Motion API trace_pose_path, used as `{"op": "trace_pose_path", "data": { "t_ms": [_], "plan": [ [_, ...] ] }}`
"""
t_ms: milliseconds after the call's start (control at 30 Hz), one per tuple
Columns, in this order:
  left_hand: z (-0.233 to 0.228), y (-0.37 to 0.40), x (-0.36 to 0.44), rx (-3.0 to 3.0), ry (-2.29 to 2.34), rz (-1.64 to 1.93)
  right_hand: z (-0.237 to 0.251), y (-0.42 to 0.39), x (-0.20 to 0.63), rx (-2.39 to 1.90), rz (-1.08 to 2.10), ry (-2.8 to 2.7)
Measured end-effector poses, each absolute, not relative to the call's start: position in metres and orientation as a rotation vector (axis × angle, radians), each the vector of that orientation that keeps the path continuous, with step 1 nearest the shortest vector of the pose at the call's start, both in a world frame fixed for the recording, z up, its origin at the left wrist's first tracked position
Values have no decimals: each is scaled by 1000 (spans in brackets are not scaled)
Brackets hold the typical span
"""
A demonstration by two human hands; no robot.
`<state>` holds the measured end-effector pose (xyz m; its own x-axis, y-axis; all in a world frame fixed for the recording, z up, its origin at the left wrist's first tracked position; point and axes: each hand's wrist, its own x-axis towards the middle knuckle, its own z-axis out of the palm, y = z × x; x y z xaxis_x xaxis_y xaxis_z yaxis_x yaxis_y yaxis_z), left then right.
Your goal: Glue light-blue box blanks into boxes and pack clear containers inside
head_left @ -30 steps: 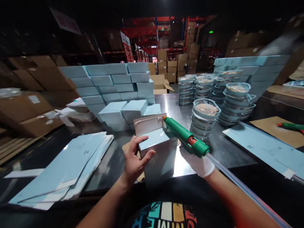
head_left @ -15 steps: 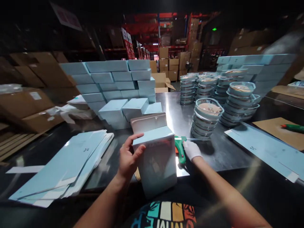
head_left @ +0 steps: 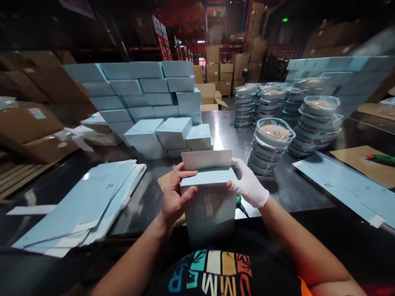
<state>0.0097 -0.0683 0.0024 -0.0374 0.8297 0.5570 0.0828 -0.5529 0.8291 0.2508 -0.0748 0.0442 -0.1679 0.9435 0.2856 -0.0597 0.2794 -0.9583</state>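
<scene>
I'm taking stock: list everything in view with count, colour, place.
held box: one, pale blue, between both hands
half-hidden tool: one, green, beside held box
second tool: one, green with red, right edge
stacked boxes: many, pale blue, left and right rear
containers: many, clear, stacked right of centre
flat sheets: several, pale blue, left and right
cardboard sheet: one, brown, under second tool
cartons: many, brown, background
racks: count unclear, red, background
table: one, dark, beneath
shirt: one, mainly black, bottom
left hand: one, bare, box's left
right hand: one, white-gloved, box's right

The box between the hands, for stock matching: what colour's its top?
Pale blue; the box top shows best in the head view.
</scene>
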Motion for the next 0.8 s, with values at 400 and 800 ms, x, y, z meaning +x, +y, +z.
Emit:
{"op": "trace_pose_path", "data": {
  "t_ms": [400, 800],
  "plan": [
    [11, -42, 8, 2006, 217, 1654, 38, -83, 274, -604, 767, -1876],
    [64, -59, -15, 2637, 564, 886, 49, -88, 252, -472, 223, -2274]
  ]
}}
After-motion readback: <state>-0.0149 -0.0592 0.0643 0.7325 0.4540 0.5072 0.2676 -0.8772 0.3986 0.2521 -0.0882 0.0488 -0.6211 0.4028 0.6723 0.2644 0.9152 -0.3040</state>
